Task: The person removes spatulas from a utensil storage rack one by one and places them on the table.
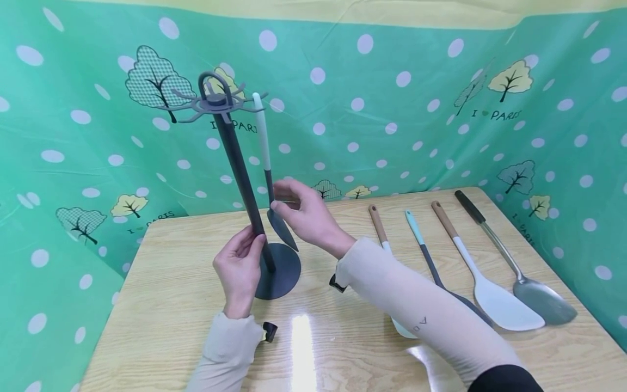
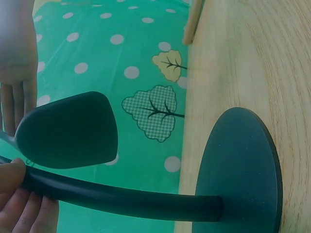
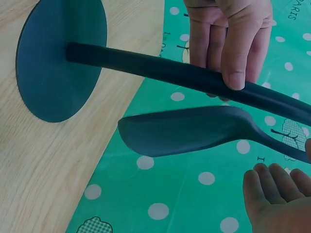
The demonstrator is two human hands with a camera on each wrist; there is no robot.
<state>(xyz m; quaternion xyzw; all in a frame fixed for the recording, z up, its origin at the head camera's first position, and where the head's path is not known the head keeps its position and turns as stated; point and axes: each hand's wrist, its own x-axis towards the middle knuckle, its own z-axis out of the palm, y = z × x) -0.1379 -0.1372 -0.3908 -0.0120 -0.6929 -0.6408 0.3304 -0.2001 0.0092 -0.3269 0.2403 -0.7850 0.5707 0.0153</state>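
My left hand [image 1: 240, 264] grips the lower part of the dark pole of a utensil stand [image 1: 240, 174], thumb against fingers. Beside the pole a dark spatula [image 1: 280, 226] with a pale mint handle [image 1: 263, 130] points straight down. Its handle end is at a hook [image 1: 259, 109] on the stand's top ring; whether the hook passes through it cannot be made out. My right hand [image 1: 311, 215] is by the spatula's neck, thumb tip next to it, fingers loosely extended. In the right wrist view these fingers [image 3: 272, 187] lie just below the neck. The blade [image 2: 70, 131] hangs above the round base.
On the right lie a white spatula [image 1: 504, 305] with wooden handle, a metal turner [image 1: 543, 302], a mint-handled dark utensil [image 1: 431, 264] and another wooden-handled one [image 1: 377, 223]. My right sleeve partly covers them. A shiny utensil [image 1: 431, 367] sits near the front edge.
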